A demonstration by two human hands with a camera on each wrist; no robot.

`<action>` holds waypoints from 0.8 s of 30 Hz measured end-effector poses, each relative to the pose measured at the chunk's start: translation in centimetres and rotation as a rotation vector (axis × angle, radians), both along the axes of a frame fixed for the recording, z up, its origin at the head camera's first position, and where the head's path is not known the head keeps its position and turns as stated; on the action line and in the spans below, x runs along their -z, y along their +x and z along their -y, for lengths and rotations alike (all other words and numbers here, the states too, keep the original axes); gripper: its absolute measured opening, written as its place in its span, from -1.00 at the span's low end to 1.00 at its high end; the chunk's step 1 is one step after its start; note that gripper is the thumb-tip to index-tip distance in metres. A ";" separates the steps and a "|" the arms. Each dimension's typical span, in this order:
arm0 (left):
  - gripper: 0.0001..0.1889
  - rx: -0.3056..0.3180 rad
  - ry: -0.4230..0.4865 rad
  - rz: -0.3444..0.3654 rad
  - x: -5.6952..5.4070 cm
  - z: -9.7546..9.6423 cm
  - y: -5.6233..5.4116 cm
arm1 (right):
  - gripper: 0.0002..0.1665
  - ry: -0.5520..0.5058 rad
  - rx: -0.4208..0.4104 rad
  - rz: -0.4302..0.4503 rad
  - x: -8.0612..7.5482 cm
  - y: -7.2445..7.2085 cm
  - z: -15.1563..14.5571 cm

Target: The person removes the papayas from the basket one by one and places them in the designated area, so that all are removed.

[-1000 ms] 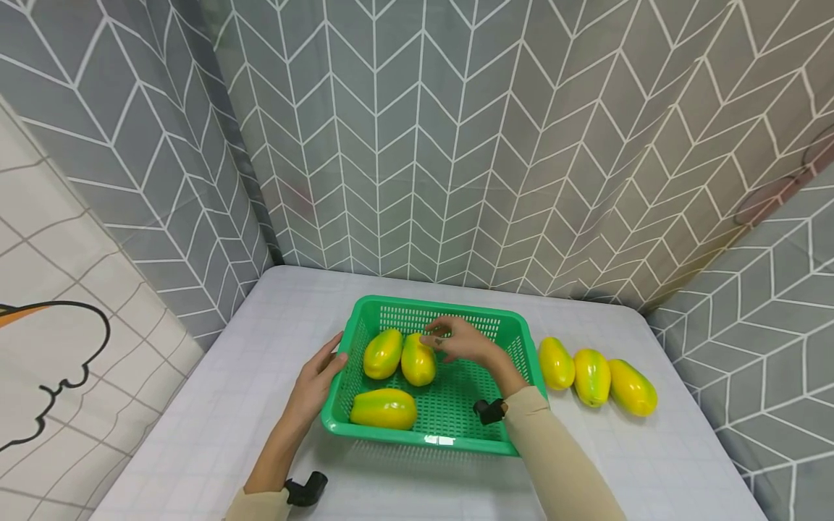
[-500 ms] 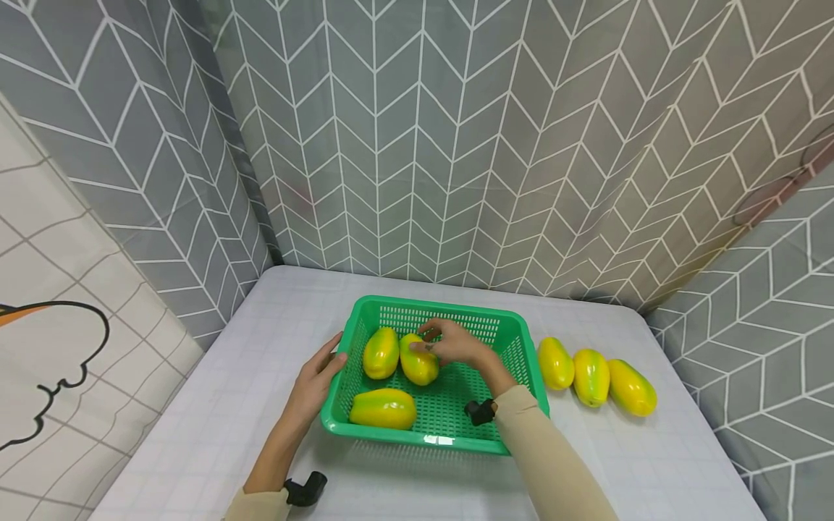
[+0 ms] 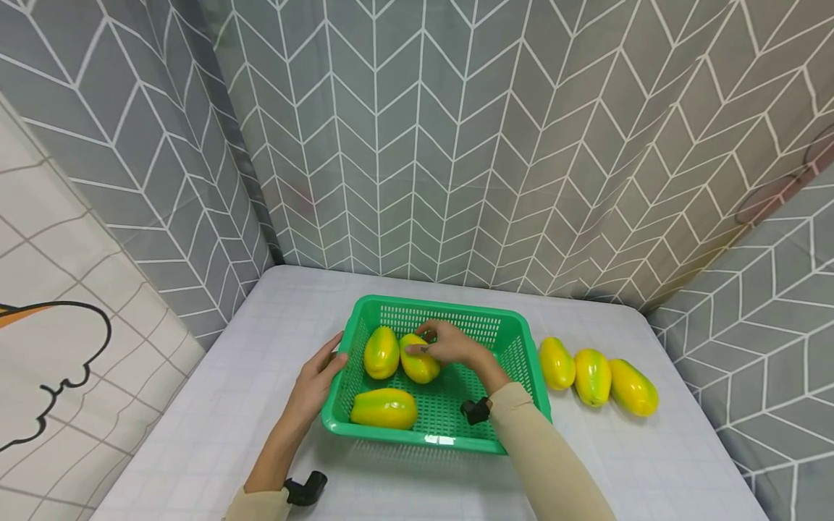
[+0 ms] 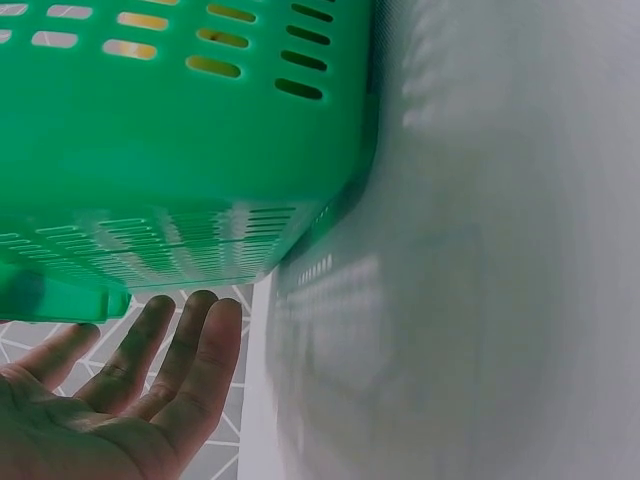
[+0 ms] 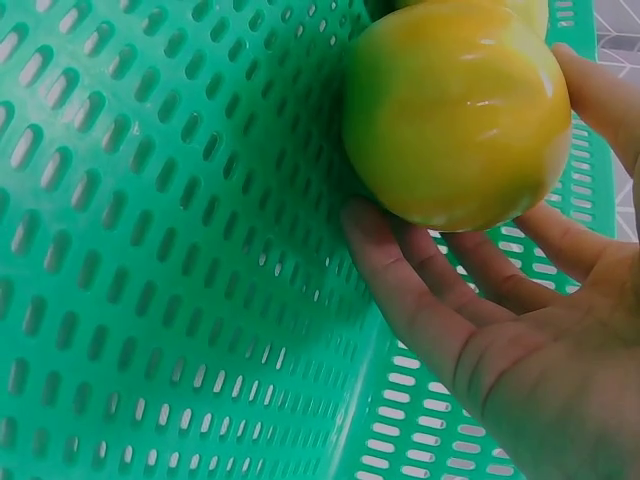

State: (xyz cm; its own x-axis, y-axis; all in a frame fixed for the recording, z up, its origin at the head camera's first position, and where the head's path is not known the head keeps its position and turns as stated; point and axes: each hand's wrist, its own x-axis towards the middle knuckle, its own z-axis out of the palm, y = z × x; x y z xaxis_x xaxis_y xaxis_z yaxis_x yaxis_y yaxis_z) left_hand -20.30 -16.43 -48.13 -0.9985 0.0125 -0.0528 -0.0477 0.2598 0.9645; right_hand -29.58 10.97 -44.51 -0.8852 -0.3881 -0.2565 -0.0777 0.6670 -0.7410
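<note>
A green plastic basket holds several yellow-green papayas. My right hand reaches inside and holds one papaya, its thumb on the top side and its fingers along the far side. Up close in the right wrist view, the held papaya sits between the thumb and fingers, near the basket's slotted floor. To its left lies a second papaya, and a third papaya lies sideways at the front. My left hand rests at the basket's left rim; its fingers extend relaxed beside the outer wall.
Outside the basket on the right, a left papaya, a middle papaya and a right papaya lie side by side on the white-covered table. Grey patterned curtains stand behind and at the sides.
My right hand has come slightly left and closed in on the papaya, whose top has tilted left toward its neighbour. My left hand stays at the rim.
</note>
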 end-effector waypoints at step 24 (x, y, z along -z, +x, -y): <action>-0.35 0.009 0.018 -0.012 0.2 0.2 0.1 | -0.29 0.010 0.001 -0.025 0.6 -0.2 0.2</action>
